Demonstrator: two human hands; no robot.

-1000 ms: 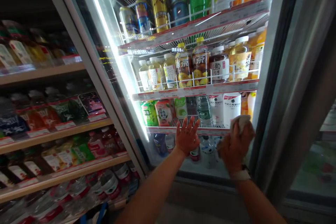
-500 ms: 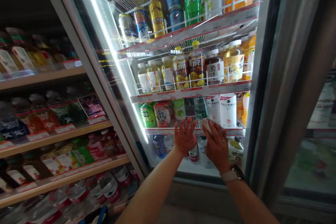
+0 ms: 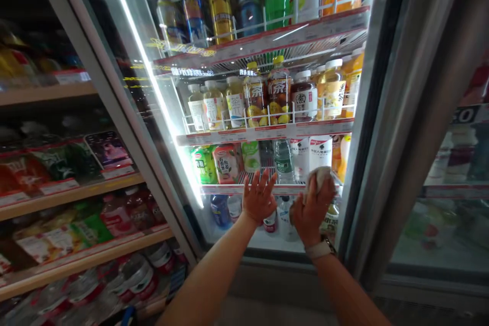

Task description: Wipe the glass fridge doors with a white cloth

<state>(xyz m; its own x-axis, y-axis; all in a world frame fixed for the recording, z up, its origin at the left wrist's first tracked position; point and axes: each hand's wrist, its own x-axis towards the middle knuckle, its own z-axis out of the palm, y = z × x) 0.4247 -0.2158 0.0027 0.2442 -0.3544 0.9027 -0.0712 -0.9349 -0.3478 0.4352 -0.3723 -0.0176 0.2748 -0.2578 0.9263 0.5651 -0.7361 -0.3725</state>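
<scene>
In front of me is the glass door (image 3: 233, 160) of a lit drinks fridge. My left hand (image 3: 259, 197) lies flat against the glass with its fingers spread, holding nothing. To its right, my right hand (image 3: 314, 209) presses a pale, crumpled cloth (image 3: 321, 175) to the glass under its fingers. A watch with a light band (image 3: 319, 250) is on the right wrist. Behind the glass stand bottled teas (image 3: 278, 91), a green-labelled bottle (image 3: 283, 160) and white cartons (image 3: 320, 152). The hands partly hide the bottom shelves.
Wooden shelves (image 3: 76, 191) with several bottles run along the left. Shrink-wrapped bottles (image 3: 133, 277) lie low there. The fridge's metal door frame (image 3: 367, 163) rises at the right, with another glass-fronted section (image 3: 439, 214) beyond it. Cans (image 3: 220, 12) stand on an upper shelf.
My right hand has turned and moved the cloth to the right across the glass. My left hand keeps its spread pose on the door. The view has shifted slightly.
</scene>
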